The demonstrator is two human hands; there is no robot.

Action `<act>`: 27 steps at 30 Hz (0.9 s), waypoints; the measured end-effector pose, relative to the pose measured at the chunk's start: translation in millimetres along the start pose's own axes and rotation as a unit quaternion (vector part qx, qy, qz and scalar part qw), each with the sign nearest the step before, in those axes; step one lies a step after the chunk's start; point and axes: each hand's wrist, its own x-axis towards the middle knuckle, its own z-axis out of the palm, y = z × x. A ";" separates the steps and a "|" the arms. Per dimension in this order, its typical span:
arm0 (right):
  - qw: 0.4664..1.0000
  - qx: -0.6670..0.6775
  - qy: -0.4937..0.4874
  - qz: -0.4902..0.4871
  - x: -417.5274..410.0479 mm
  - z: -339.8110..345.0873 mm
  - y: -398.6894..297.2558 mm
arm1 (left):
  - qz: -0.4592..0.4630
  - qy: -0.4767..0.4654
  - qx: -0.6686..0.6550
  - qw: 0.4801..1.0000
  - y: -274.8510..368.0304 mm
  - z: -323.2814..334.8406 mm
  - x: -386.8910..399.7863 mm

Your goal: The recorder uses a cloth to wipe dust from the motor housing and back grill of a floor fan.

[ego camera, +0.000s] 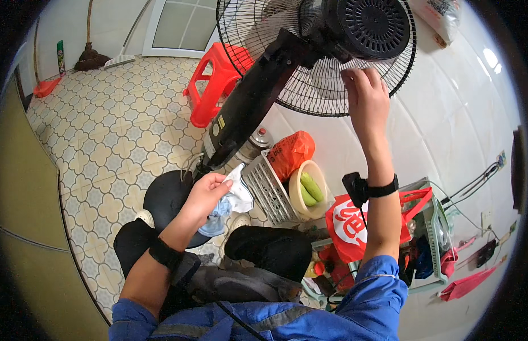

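A black pedestal fan stands before me, its column [255,102] leaning across the view from a round black base [163,196] on the floor. Between the thumb and fingers of my left hand [204,196] hangs a white and light-blue cloth [240,192], beside the column's lower end. My right hand [368,98] is raised just below the fan's motor housing [372,27], in front of the wire grille [315,89]. Its fingers are bent, and their tips are partly hidden. Whether they touch the fan or pinch something small cannot be made out.
A red plastic stool [210,89] stands behind the column. To the right are a white plastic basket [270,192], a cream bowl of green vegetables [308,209], an orange-red bag [291,155] and a crowded green rack [436,243]. A broom [89,59] leans on the far wall.
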 end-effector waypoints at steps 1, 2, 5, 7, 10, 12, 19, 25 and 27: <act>0.999 0.043 -0.010 0.014 -4.2 -5.3 -4.9 | 0.002 -0.004 -0.011 1.000 1.6 1.6 -0.7; 0.999 0.044 -0.014 0.013 -9.4 -9.6 -9.9 | 0.003 -0.008 -0.021 1.000 2.1 2.9 -0.2; 0.988 0.140 -0.038 0.058 -23.6 -18.5 -32.4 | 0.018 -0.030 -0.068 0.997 3.9 2.5 -1.4; 0.973 0.214 -0.049 0.076 -33.8 -25.5 -49.1 | 0.019 -0.060 -0.110 0.992 8.3 6.8 -1.0; 0.954 0.275 -0.075 0.090 -51.1 -24.2 -78.9 | 0.012 -0.078 -0.189 0.979 14.4 7.5 -0.5; 0.940 0.317 -0.095 0.085 -60.4 -19.6 -97.6 | -0.003 -0.066 -0.213 0.975 17.9 7.3 0.7; 0.894 0.404 -0.159 0.110 -85.3 -8.2 -142.1 | -0.020 -0.045 -0.297 0.953 35.3 12.1 -7.7; 0.887 0.401 -0.200 0.111 -92.0 -4.0 -155.2 | -0.014 -0.038 -0.297 0.954 34.9 7.5 -9.2; 0.888 0.394 -0.212 0.110 -92.2 -1.8 -157.5 | -0.016 -0.053 -0.294 0.954 32.0 4.1 -6.4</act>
